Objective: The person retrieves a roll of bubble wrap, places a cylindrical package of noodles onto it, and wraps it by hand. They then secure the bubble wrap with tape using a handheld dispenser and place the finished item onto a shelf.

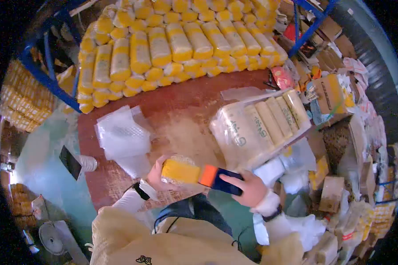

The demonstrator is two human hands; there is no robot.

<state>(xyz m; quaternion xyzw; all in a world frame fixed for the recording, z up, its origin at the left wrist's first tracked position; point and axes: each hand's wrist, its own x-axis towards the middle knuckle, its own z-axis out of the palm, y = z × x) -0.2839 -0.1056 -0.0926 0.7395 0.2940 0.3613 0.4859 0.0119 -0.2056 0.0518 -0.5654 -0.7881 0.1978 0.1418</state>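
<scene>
In front of my body, my left hand (155, 176) is closed around one end of a yellow package in clear bubble wrap (180, 170). My right hand (250, 190) grips a dark blue handheld tool with an orange end (227, 181); its exact kind does not show. The orange end sits right at the package's right side. Left of my hands, clear bubble wrap sheets (124, 134) lie on the reddish table (177, 104). To the right, a clear plastic-wrapped bundle of cream-coloured blocks (261, 126) with green lettering rests on the tabletop.
Stacked yellow-and-white wrapped rolls (179, 42) line the table's far side. A blue metal frame (46, 75) stands at the left. A dark phone-like screen (70, 161) is by the left edge. Cardboard boxes (331, 194) and plastic packaging crowd the right side.
</scene>
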